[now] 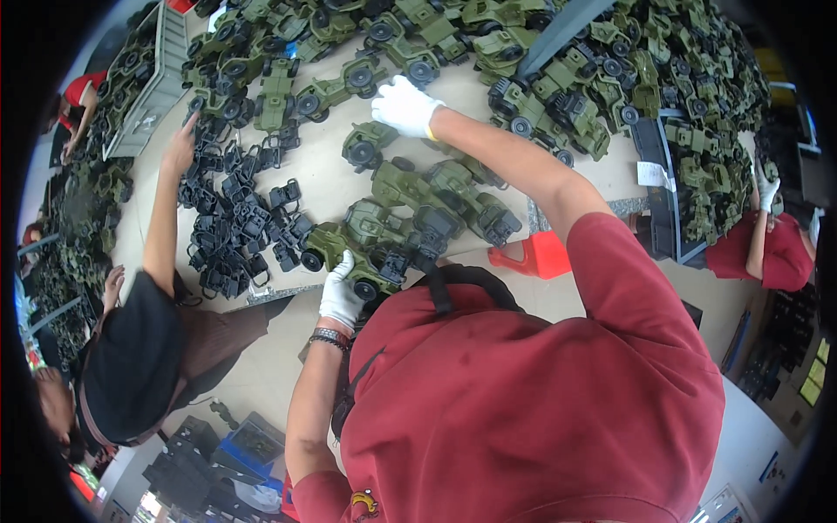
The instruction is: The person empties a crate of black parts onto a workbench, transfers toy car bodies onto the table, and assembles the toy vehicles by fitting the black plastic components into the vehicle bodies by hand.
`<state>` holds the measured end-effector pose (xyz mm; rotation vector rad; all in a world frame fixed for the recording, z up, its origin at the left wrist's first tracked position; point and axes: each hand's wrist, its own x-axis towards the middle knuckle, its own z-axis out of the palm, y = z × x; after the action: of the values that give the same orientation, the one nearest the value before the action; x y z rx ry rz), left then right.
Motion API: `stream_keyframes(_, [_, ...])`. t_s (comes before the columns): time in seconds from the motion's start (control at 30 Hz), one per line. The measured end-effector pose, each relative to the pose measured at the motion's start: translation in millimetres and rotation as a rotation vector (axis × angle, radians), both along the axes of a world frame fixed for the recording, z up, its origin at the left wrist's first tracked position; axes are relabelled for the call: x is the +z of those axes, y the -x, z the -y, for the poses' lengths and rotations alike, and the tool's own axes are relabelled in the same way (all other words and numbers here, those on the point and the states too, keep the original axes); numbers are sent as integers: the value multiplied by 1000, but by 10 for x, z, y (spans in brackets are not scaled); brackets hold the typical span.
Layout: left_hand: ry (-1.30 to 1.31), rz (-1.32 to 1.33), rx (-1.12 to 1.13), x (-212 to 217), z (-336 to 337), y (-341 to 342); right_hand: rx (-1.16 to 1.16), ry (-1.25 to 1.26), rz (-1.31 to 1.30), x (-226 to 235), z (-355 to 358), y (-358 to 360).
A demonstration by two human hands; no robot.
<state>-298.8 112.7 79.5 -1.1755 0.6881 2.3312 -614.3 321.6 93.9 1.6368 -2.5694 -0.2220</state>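
Note:
My left hand (340, 295), in a white glove, grips a dark green toy jeep (330, 242) at the near table edge, close to my body. The fingers lie along its side between its black wheels. Further out, my right hand (407, 106), also gloved, reaches over the table with its fingers apart and no visible object in them. It is between a toy jeep (357, 78) on its far side and a green toy vehicle part (366, 144) on its near side. Several green jeep bodies (410, 187) lie between my two hands.
Black toy frames (235, 227) are heaped left of centre. Massed green jeeps (558, 105) cover the far and right table. A grey tray (150, 87) stands far left. A co-worker's hand (180, 150) reaches in from the left. A red plastic container (536, 255) sits near the table's front edge.

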Motion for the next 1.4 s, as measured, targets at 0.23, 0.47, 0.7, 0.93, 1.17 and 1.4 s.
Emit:
stream_keyframes(0.23, [-126,-103,110,-45,-25,-379,108,437,-231,337,43,-491])
stream_keyframes(0.47, [-272,-99,-43,-303,108,-295,-627,511,-81,1098,-590,-1025])
stream_keyframes(0.7, [-374,-171,-139,-346,131,-181,-967,143,218,1122,-839,-1416])
stream_keyframes(0.93, [-367,-273,-123,-466,2,-251,-844,222,595,988,-926,-1441])
stream_keyframes(1.17, [-284,-319,-136,-543,-13,-183,-1066,164,670,749,-1432,-871])
stream_keyframes(1.4, [-262,-345,-111,-591,-52,-97,-1002,-49,687,708,-1422,-872])
